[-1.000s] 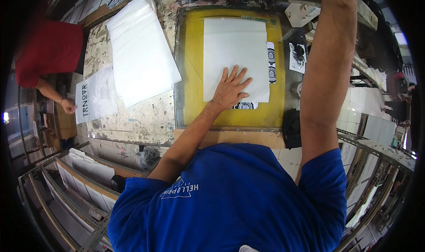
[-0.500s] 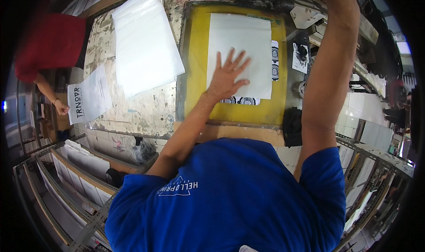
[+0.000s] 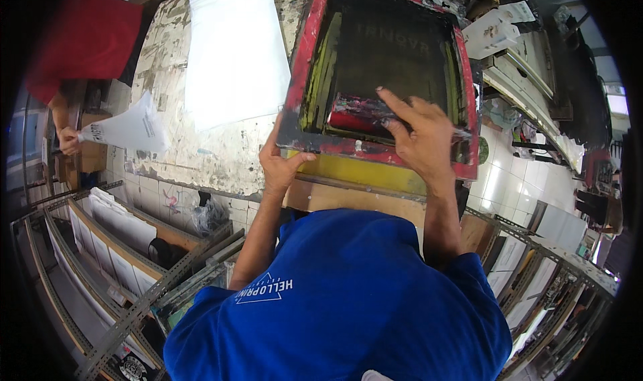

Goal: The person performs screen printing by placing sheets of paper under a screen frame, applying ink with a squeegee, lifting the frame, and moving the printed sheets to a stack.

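A screen-printing frame (image 3: 290,122) with a red, ink-stained border and dark mesh lies tilted over the yellow printing base (image 3: 362,170). My left hand (image 3: 278,167) grips its near left corner, thumb at the near edge and fingers up along the left side. A squeegee (image 3: 355,115) with a red, ink-smeared body lies across the near part of the mesh. Over the squeegee is my right hand (image 3: 422,136), its index finger stretched out and its thumb apart, close to or touching it. The frame hides the white sheet on the base.
White sheets (image 3: 234,53) lie stacked on the stained table (image 3: 167,59) to the left. Beyond them, a person in a red sleeve (image 3: 80,46) holds a printed white sheet (image 3: 130,128). Metal racks with boards (image 3: 114,234) stand at both near sides.
The frame has come down over the yellow base and white sheet. My left hand left the sheet for the frame's corner; my right hand dropped from high on the right to the squeegee.
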Tool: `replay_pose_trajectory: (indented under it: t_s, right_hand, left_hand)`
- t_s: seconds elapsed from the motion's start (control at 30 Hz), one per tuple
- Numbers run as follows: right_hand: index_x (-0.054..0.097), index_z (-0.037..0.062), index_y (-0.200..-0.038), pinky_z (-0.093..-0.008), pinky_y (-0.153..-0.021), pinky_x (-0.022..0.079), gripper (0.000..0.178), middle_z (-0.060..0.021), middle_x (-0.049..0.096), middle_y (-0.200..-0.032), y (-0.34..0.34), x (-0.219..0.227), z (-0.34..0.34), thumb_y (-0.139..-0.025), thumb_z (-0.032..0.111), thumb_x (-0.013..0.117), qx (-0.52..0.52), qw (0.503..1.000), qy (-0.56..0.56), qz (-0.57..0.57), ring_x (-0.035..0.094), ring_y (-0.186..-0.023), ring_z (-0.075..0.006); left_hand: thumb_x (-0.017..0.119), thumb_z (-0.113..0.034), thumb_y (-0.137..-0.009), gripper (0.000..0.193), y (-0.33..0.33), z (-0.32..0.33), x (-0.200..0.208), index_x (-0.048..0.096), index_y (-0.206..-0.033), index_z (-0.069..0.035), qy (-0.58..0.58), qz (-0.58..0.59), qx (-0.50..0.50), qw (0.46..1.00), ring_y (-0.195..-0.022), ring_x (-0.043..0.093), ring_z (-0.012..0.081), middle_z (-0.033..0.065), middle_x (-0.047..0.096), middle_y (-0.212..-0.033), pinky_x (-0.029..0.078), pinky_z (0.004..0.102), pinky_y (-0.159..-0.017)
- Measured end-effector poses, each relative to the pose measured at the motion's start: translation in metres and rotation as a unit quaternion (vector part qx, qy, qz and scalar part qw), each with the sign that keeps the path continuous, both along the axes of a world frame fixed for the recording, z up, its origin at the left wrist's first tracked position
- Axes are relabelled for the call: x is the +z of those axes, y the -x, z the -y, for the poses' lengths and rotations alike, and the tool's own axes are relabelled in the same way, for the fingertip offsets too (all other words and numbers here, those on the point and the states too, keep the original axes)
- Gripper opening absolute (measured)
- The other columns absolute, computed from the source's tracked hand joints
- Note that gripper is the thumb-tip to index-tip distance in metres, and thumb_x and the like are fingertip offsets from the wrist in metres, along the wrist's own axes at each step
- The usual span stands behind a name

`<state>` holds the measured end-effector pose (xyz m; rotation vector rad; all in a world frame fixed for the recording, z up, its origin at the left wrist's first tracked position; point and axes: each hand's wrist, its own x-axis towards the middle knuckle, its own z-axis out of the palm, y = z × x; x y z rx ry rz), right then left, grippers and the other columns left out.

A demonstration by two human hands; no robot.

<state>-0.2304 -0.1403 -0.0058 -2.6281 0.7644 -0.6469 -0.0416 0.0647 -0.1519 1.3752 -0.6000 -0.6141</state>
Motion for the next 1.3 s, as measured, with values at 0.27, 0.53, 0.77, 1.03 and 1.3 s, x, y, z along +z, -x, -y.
replay_pose_trajectory:
  t_s: [0.27,0.53,0.77,1.03,1.3]
  right_hand:
    - [0.06,0.0229,-0.144,-0.0486,-0.096,0.037,0.077,-0.0132,0.059,-0.106,-0.003,-0.094,-0.014,-0.07,0.012,0.079,0.006,0.983,-0.011,-0.181,0.056,-0.106,-0.0302]
    - [0.065,0.0211,-0.134,-0.0506,-0.097,0.034,0.077,-0.0078,0.056,-0.104,-0.043,-0.136,0.074,-0.059,0.012,0.075,-0.029,0.997,0.02,-0.073,0.053,-0.109,-0.0287]
    - [0.063,0.0244,-0.137,-0.0531,-0.097,0.035,0.078,-0.007,0.058,-0.107,-0.099,-0.148,0.193,-0.06,0.017,0.075,-0.037,0.993,0.106,-0.039,0.054,-0.112,-0.0279]
    - [0.061,0.0292,-0.141,-0.0503,-0.096,0.034,0.078,-0.0067,0.063,-0.112,-0.146,-0.148,0.278,-0.065,0.022,0.078,-0.047,0.99,0.125,-0.055,0.056,-0.114,-0.0278]
    - [0.069,0.0239,-0.134,-0.0435,-0.09,0.045,0.06,-0.0114,0.074,-0.11,-0.17,-0.136,0.324,-0.075,0.015,0.08,-0.005,0.985,0.174,0.014,0.067,-0.1,-0.0311]
  left_hand:
    - [0.093,-0.033,-0.061,0.09,-0.003,-0.013,-0.048,0.06,-0.138,0.0,-0.172,0.38,0.022,0.909,-0.138,0.043,0.0387,0.0192,0.051,-0.15,0.031,0.0505,-0.116]
    - [0.091,-0.035,-0.065,0.085,-0.002,-0.02,-0.055,0.062,-0.137,-0.003,-0.186,0.382,0.025,0.905,-0.14,0.034,0.0451,0.0227,0.04,-0.157,0.027,0.0553,-0.117]
    - [0.091,-0.034,-0.066,0.083,-0.001,-0.021,-0.048,0.063,-0.138,-0.003,-0.204,0.366,0.017,0.908,-0.14,0.033,0.045,0.0238,0.039,-0.158,0.026,0.0556,-0.117]
    - [0.091,-0.034,-0.065,0.086,-0.001,-0.022,-0.046,0.062,-0.14,-0.004,-0.207,0.361,0.016,0.909,-0.139,0.036,0.0444,0.0275,0.038,-0.157,0.028,0.0549,-0.115]
    - [0.09,-0.044,-0.065,0.092,-0.001,-0.026,-0.056,0.06,-0.144,-0.007,-0.196,0.358,0.018,0.913,-0.141,0.035,0.0427,0.0241,0.037,-0.159,0.027,0.0538,-0.117]
